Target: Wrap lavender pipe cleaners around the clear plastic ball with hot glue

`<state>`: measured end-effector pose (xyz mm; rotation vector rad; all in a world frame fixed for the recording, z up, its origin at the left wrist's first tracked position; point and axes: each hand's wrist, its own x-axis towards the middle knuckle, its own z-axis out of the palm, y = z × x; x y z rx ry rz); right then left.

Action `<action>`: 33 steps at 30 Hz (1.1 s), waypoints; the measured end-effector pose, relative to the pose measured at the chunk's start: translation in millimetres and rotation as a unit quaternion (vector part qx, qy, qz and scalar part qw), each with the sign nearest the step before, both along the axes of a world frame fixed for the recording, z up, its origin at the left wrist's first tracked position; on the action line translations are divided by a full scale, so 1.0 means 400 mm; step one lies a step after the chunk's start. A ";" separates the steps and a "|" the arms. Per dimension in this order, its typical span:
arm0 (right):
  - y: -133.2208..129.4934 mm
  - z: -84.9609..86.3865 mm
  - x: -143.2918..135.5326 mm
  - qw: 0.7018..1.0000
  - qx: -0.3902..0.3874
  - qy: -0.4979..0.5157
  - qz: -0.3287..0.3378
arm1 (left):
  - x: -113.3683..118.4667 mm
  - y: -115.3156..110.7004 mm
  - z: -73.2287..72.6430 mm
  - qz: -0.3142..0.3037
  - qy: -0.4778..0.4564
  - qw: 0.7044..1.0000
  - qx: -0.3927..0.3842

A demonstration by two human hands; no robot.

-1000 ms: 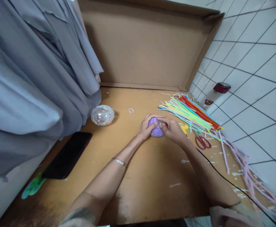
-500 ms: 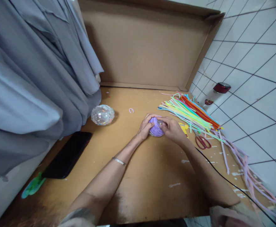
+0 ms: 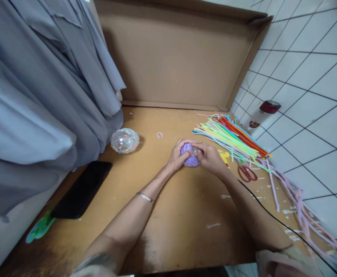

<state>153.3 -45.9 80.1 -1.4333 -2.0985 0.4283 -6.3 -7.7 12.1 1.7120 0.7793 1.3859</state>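
Note:
A round ball wrapped in purple pipe cleaner (image 3: pixel 190 160) sits between my hands on the table. My left hand (image 3: pixel 177 154) curls round its left side, the thumb pressed onto the purple windings. Over on the right side, my right hand (image 3: pixel 210 157) is closed, its thumb and fingertips pinched at the ball's edge, where a clear, unwrapped patch shows. What exactly lies between those right fingertips is too small to make out. Just beyond the right hand lies a yellow glue gun (image 3: pixel 224 157), partly covered by the hand.
Colourful pipe cleaners (image 3: pixel 229 136) lie piled at the back right, beside red-handled scissors (image 3: pixel 247 173) and a clear jar (image 3: pixel 262 115). A black cord (image 3: pixel 268 211) runs along the right. A clear ball (image 3: pixel 125 140), a phone (image 3: pixel 83 188) and a grey cloth (image 3: pixel 50 96) are at left.
My left thumb has slid to the right across the purple windings. Both hands stay on the ball, and the other things have not moved.

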 end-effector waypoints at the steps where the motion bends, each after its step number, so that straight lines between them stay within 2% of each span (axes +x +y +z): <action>1: 0.000 0.001 0.000 1.000 -0.004 0.004 0.001 | 0.000 0.001 0.000 0.002 0.001 1.000 -0.001; 7: 0.002 0.015 0.016 0.997 -0.040 0.051 0.041 | 0.001 0.000 0.002 0.006 -0.005 1.000 0.002; 13: 0.012 0.004 0.031 0.995 0.068 0.069 -0.002 | 0.001 0.000 -0.001 0.006 -0.002 1.000 -0.007; 19: 0.020 -0.020 0.018 0.996 0.085 0.016 0.017 | 0.005 0.009 -0.010 0.013 -0.004 1.000 0.005; 24: 0.011 -0.016 0.009 0.996 0.075 -0.043 0.007 | 0.009 0.011 -0.020 0.008 -0.007 1.000 -0.005; 30: 0.006 -0.017 0.003 0.985 0.120 -0.126 -0.002 | 0.010 0.010 -0.022 0.011 -0.016 1.000 -0.013; 33: -0.002 -0.008 -0.001 0.979 0.118 -0.164 -0.005 | 0.009 0.010 -0.017 0.006 -0.008 1.000 -0.011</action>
